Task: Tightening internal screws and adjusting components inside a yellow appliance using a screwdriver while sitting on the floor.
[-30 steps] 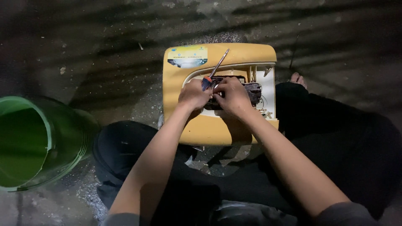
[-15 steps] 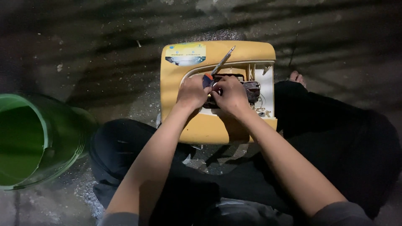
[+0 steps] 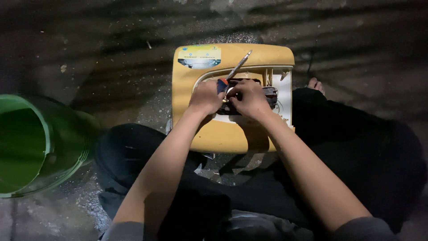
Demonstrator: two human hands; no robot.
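Left hand (image 3: 206, 97): closed around the handle of a screwdriver (image 3: 233, 71), whose shaft points toward 1 o'clock.
Right hand (image 3: 249, 99): curled on a dark part (image 3: 269, 93); grip unclear.
Yellow casing (image 3: 223, 134): on the floor (image 3: 111, 49), between the knees.
Green bucket (image 3: 40, 143): at 9 o'clock.

Makeshift repair spot: littered concrete floor (image 3: 111, 58)

You have two hands at work, the left hand (image 3: 206, 96) and right hand (image 3: 249, 99), one yellow casing (image 3: 223, 134), one screwdriver (image 3: 236, 68) pointing to 1 o'clock, and one green bucket (image 3: 67, 138) at 9 o'clock
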